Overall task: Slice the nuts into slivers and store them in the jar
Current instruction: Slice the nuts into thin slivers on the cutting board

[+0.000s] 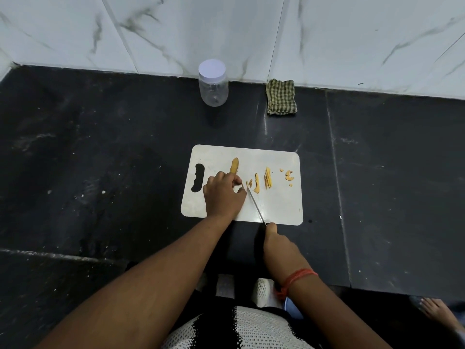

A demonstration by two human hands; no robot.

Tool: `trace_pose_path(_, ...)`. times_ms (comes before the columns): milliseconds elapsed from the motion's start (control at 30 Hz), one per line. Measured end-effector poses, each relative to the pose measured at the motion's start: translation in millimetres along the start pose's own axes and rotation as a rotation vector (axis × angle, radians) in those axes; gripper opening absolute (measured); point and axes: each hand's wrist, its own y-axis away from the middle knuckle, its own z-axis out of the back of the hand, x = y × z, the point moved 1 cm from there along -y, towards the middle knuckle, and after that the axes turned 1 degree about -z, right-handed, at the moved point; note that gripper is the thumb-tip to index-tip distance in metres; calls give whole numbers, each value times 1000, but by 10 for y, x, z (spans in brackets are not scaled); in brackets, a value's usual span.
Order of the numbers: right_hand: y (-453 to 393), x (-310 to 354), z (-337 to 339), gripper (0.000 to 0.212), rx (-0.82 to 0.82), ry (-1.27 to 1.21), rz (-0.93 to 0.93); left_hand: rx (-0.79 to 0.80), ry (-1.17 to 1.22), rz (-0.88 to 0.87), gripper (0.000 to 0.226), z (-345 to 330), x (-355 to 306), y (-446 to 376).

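Observation:
A white cutting board (276, 205) lies on the black counter. On it are a whole yellow nut (234, 165), several thin slivers (268, 181) and small crumbs (289, 175) to the right. My left hand (222, 195) rests on the board with fingertips curled over a small nut piece that is mostly hidden. My right hand (275, 241) grips the handle of a thin knife (255, 204); the blade tip sits beside my left fingertips. A clear plastic jar (213, 90) with a white lid (211, 68) on it stands at the back by the wall.
A folded green checked cloth (281, 97) lies against the marble wall to the right of the jar. The black counter (113, 152) spreads wide on both sides of the board. A bare foot (435, 309) shows at the lower right.

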Motion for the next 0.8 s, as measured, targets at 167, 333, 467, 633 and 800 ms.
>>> trace_pose_path(167,-63,-1,103,24,-50,-27,32,-4,-73,-46,17,-20,34,17)
trace_pose_path(333,15,-33,115,12,-135,-146,104,-27,-177,-148,18,-26,-30,-12)
trace_pose_path(467,-20,-55,235,11,-171,-248,96,-44,-174,-210,19,-55,-80,-48)
trace_pose_path(633,-57,-105,321,8,-184,-321,68,-61,-144,-241,22,-49,-146,-88)
trace_pose_path(800,-88,-134,382,9,-213,-368,49,-70,-273,-407,18,-72,-202,-8)
